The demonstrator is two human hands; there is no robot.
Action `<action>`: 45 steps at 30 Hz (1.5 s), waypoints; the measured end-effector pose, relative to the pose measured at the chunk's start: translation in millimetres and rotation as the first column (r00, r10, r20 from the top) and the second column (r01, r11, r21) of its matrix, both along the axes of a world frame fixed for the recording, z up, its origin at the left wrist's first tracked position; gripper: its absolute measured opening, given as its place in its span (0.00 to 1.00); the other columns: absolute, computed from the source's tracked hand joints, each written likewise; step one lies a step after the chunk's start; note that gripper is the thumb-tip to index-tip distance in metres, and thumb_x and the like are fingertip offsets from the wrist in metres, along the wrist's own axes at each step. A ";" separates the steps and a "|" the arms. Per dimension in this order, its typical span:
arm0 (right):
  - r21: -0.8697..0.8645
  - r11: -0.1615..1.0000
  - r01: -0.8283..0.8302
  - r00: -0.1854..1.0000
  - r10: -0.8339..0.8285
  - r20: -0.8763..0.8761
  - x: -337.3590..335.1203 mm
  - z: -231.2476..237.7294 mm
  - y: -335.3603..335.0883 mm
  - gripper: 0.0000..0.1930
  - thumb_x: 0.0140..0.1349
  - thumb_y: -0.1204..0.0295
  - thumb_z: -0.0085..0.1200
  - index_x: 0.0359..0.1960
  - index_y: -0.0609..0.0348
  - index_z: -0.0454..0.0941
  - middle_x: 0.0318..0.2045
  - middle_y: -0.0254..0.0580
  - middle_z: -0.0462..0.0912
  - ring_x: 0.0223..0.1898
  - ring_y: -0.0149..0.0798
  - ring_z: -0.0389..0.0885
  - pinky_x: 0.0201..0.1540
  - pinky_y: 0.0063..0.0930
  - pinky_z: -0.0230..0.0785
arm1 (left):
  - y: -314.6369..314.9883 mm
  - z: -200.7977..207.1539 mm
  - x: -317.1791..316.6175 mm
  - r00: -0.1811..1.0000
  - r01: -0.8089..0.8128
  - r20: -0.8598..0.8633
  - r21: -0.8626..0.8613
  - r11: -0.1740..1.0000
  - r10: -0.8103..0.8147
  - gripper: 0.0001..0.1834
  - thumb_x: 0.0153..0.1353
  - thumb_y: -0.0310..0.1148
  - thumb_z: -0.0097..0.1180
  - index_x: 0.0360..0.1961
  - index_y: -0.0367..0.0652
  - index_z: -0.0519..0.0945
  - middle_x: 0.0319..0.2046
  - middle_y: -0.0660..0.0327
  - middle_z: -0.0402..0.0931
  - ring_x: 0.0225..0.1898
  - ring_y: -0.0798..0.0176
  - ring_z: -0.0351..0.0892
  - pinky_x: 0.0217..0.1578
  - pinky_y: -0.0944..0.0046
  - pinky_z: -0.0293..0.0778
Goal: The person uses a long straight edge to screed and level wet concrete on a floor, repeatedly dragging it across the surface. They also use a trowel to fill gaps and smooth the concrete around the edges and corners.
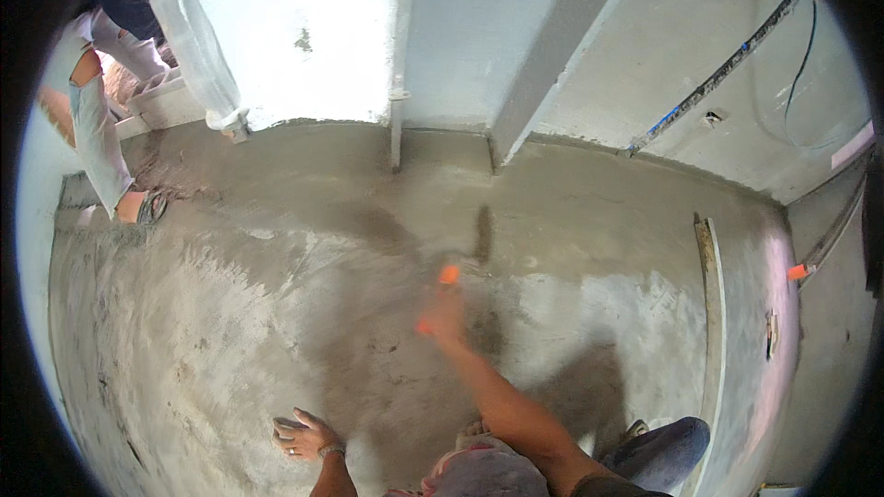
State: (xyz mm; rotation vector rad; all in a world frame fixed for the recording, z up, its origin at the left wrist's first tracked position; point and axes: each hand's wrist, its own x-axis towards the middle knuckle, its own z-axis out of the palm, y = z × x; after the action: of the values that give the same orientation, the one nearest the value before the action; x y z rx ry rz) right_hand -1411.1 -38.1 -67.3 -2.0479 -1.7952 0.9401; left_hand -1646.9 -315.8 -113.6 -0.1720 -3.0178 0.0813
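My left hand (306, 434) rests palm down on the grey cement floor (221, 331), fingers spread, with a ring and a wristband on. Reaching forward near the middle, my right hand (446, 315) is smeared by motion and closed around the orange handle of what looks like a trowel (448, 274). Orange shows at both ends of its grip; the blade is too blurred to make out. Darker, damp-looking cement lies beyond the hand, while paler, patchy cement spreads around and to the left. My knee (668, 451) is bent at the lower right.
A long straight bar (713, 294) lies on the floor at right. Two upright boards (562, 46) stand against the far wall. Another person's torn-jeans leg (99, 143) and sandalled foot are at the left doorway, beside plastic sheeting (189, 32). An orange-ended pipe (799, 271) hangs at right.
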 end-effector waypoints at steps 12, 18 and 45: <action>0.062 0.847 0.528 0.809 -0.480 -0.339 130.0 11.3 80.5 0.09 0.59 0.72 0.49 0.36 0.67 0.70 0.23 0.47 0.76 0.16 0.42 0.77 0.18 0.36 0.70 | 9.1 19.2 6.7 1.000 0.009 0.011 -0.026 1.000 -0.009 0.37 0.65 0.64 0.35 0.65 0.49 0.58 0.63 0.50 0.54 0.66 0.48 0.51 0.62 0.46 0.52; -0.040 0.848 0.528 0.777 -0.502 -0.381 144.5 21.2 103.6 0.10 0.59 0.71 0.50 0.31 0.69 0.71 0.21 0.48 0.77 0.15 0.43 0.78 0.17 0.38 0.70 | 8.6 23.8 8.4 0.999 -0.012 0.030 -0.049 0.999 0.013 0.38 0.65 0.64 0.34 0.65 0.48 0.58 0.63 0.50 0.54 0.66 0.48 0.49 0.63 0.46 0.50; 0.206 0.968 -0.147 0.988 0.133 0.078 -10.6 34.8 80.3 0.20 0.60 0.65 0.52 0.45 0.72 0.68 0.27 0.51 0.80 0.21 0.46 0.81 0.27 0.40 0.72 | 20.4 53.6 9.1 0.981 -0.067 0.181 -0.010 0.998 0.067 0.38 0.65 0.60 0.36 0.67 0.46 0.54 0.64 0.53 0.49 0.68 0.50 0.45 0.66 0.45 0.43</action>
State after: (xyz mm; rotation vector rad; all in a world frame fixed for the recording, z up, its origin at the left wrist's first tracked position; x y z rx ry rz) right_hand -1421.7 42.2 -32.4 -1.8609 -2.0008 0.6904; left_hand -1637.9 -295.4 -59.9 -0.0819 -3.2056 0.0824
